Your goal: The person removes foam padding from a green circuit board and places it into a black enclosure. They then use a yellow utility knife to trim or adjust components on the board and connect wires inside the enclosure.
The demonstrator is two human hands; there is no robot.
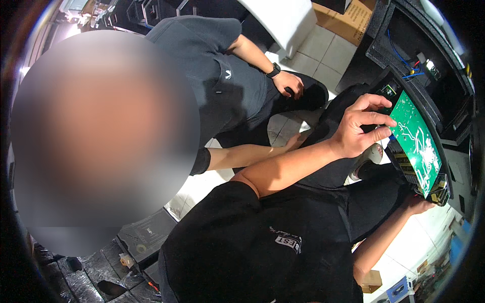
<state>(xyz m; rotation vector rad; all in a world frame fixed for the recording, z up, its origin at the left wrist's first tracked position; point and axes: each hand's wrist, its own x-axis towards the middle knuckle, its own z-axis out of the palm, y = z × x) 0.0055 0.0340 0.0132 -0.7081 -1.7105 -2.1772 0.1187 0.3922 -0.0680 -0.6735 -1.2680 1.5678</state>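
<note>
A green circuit board with white and silvery traces faces up at the right, fixed in a dark module with components along its underside. My left hand is at the board's left edge, fingers curved and apart. Its index fingertip meets or overlaps the edge; I cannot tell how firmly it touches. At the near end, my right hand supports the module from below, with most of its fingers hidden. A smaller green board shows beside the far end.
Behind the module stands a black open cabinet with blue and red wires. A co-worker in a dark shirt sits to the left, one hand on a knee. A cardboard box lies beyond; a black case is lower left.
</note>
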